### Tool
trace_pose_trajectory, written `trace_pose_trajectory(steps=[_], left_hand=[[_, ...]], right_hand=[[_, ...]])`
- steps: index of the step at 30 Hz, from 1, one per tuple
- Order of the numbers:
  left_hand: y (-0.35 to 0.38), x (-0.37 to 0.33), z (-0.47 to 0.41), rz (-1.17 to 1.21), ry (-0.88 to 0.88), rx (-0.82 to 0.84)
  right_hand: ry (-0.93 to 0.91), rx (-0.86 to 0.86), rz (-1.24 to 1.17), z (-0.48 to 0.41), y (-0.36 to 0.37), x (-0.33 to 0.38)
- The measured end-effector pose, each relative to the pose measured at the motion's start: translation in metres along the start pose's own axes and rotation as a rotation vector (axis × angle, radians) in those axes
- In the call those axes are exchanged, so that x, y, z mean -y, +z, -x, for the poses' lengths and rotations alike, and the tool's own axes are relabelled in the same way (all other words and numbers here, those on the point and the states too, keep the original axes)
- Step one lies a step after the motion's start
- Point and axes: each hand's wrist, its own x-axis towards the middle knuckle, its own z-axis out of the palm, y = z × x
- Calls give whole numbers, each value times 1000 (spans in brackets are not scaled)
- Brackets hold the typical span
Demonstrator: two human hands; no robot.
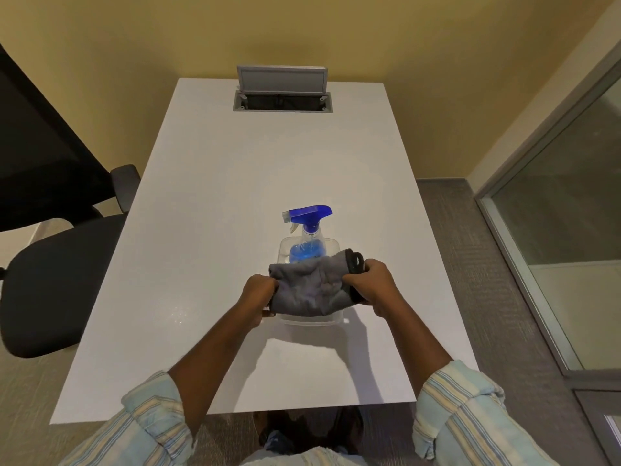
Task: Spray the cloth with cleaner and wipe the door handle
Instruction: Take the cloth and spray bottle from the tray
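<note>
A grey cloth (307, 289) with a black edge is stretched between both my hands above a clear plastic tub (304, 320) on the white table (208, 203). My left hand (258, 292) grips its left end and my right hand (371, 280) grips its right, black-trimmed end. Just behind the cloth a spray bottle (307, 230) with a blue trigger head and blue liquid stands upright in the tub, its nozzle pointing left. No door handle is in view.
A black office chair (57, 274) stands at the table's left side. An open grey cable box (282, 90) sits at the table's far end. A glass partition with a metal frame (554, 203) runs along the right, over grey carpet.
</note>
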Motion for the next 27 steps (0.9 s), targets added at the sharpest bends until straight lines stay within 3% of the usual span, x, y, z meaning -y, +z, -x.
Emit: trace_pose_trajectory(steps=[4,8,17,22,27], left_hand=[[-21,9,16,303,-62,150],[-37,18,31,553,-168,276],[-57,34,73,764,-99,537],[-50,47,90,917,-103,807],[-42,56,91,925,-43,716]], right_hand=[[48,191,-291,21,-20,7],[76,373,-423,39,-33,3],[113,615,-763,62,-48,-3],[119,674,-780,64,-45,-4],[119,655,-621,59,-35,-10]])
